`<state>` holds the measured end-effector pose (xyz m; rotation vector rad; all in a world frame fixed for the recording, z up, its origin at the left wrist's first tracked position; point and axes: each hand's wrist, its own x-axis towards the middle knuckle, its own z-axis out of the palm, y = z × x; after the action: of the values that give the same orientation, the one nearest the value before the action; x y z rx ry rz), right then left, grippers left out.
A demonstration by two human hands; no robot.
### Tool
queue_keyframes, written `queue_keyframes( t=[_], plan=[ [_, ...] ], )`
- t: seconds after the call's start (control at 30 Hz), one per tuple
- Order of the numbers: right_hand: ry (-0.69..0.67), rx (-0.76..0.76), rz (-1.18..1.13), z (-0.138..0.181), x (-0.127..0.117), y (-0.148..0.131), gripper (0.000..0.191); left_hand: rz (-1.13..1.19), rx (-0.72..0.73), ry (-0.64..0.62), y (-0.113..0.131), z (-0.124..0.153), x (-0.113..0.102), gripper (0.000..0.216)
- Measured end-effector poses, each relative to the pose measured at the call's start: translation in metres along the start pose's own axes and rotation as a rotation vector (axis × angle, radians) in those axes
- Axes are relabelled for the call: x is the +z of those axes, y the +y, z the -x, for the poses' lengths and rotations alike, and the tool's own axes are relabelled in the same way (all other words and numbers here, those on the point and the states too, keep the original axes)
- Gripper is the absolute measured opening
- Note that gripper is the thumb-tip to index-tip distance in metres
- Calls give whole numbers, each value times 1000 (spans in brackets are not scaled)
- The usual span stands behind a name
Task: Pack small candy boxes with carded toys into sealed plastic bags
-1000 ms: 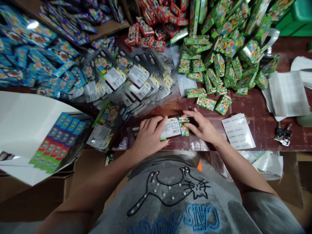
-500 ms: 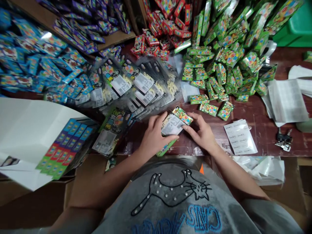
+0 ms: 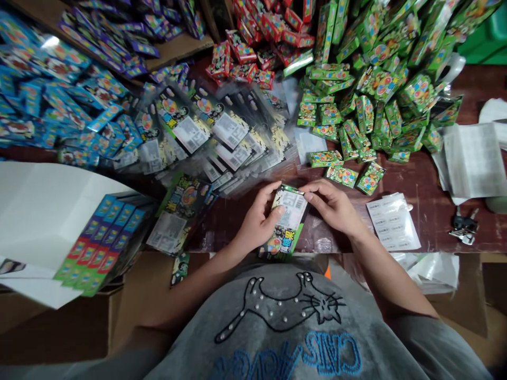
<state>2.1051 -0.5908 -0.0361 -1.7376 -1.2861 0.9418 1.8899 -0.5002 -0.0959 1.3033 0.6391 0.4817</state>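
A printed plastic pouch [image 3: 289, 214], black and yellow with a white label panel, lies in front of me at the table's edge, its mouth pointing away. My left hand [image 3: 256, 222] grips its left side, thumb across the front. At the top right corner, my right hand [image 3: 333, 208] pinches the pouch near its mouth. A strip of a small green box [image 3: 292, 188] shows at the mouth; the rest is hidden by the printing. Two loose green boxes [image 3: 341, 176] lie just beyond my right hand. More flat pouches [image 3: 170, 229] rest to the left.
Piles of blue boxes [image 3: 43, 95], purple boxes [image 3: 106, 45], red boxes [image 3: 241, 50] and green boxes [image 3: 380, 84] fill the back. A white carton [image 3: 59, 198] with stacked boxes stands left. A sticker sheet [image 3: 392, 221] and keys [image 3: 464, 224] lie right.
The green box has gone down into the pouch, leaving only a strip at the mouth. The pouch has turned more upright, and my right hand has shifted to its top corner.
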Motion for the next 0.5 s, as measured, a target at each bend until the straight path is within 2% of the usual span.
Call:
queue_keyframes(
  t=[0.13,0.3,0.4,0.5],
  plan=[
    [-42,15,-24,8,9,0,19,-22,-22,-31,1,1,-16,44],
    [202,191,-294,23,38,-1,45,-33,-128,74,11,-8,-33,26],
    [288,248,-305,25,51,-3,28,-2,-111,99,16,-17,-32,22],
    [279,173,-222,22,53,-5,15,86,-155,126,17,-23,-28,18]
  ],
)
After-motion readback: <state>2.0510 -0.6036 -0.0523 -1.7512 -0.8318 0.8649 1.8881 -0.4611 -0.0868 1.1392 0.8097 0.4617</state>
